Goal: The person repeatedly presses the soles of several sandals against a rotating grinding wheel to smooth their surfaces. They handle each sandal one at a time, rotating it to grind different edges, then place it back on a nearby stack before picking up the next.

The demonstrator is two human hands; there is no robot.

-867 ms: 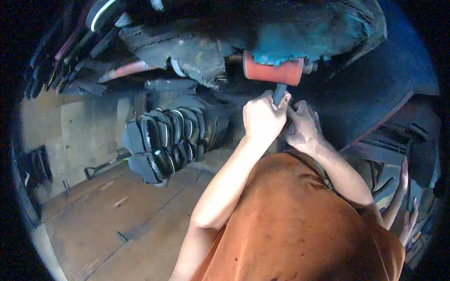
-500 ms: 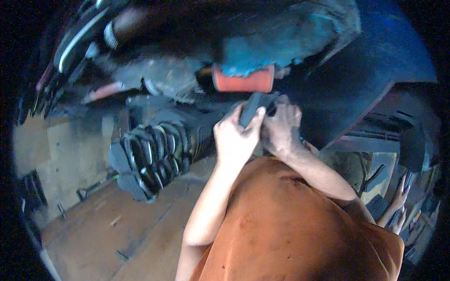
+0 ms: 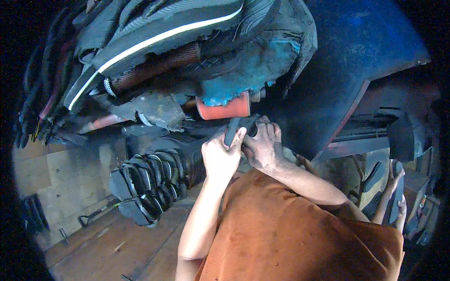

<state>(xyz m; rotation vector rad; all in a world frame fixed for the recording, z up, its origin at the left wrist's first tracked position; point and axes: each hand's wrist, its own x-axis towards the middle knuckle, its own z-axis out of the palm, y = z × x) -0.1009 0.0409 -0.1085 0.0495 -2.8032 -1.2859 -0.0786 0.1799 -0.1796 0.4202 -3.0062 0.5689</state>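
Both hands are raised in front of an orange-red roller (image 3: 226,111), which looks like a sanding drum, under a ragged blue-and-grey cover (image 3: 255,77). My left hand (image 3: 219,157) is closed around a dark grey shoe sole (image 3: 231,131), its thumb lying along the narrow edge. My right hand (image 3: 266,149), smudged dark, grips the same sole from the other side with bent fingers. The sole's upper end is just below the roller; I cannot tell whether they touch. My hands hide much of the sole.
Stacked dark soles (image 3: 145,187) with pale edges stand left of my hands. More dark soles with a white stripe (image 3: 173,35) overhang the roller. A blue panel (image 3: 356,42) rises to the right. Another person's hands (image 3: 398,182) hold a grey sole at far right.
The view has shifted, so the roller and hands appear lower and farther left, and the picture is sharper. Both hands keep their hold on the sole beneath the roller.
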